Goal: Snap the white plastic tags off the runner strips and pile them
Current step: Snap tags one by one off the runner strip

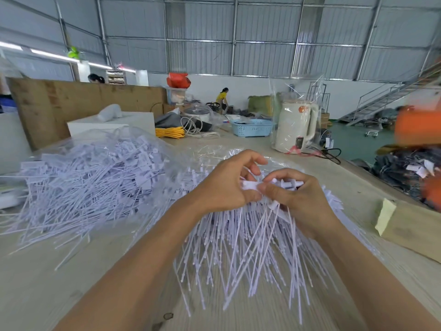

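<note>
Table (71, 271): both hands (224, 185) pinch tag strip (250, 186).

Beyond the grip, a cream electric kettle (294, 126) wrapped in clear plastic is standing on the worktop (71, 278), with a light-blue basket (251, 127) sitting to its left. A coiled yellow cable (170, 133) is lying further left. A wooden block (410, 225) is resting right of the grip.

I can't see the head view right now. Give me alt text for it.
Both hands meet over the table: the left hand and right hand pinch a white tag strip whose long stems fan down toward the camera. A large pile of tags lies to the left on clear plastic.
</note>
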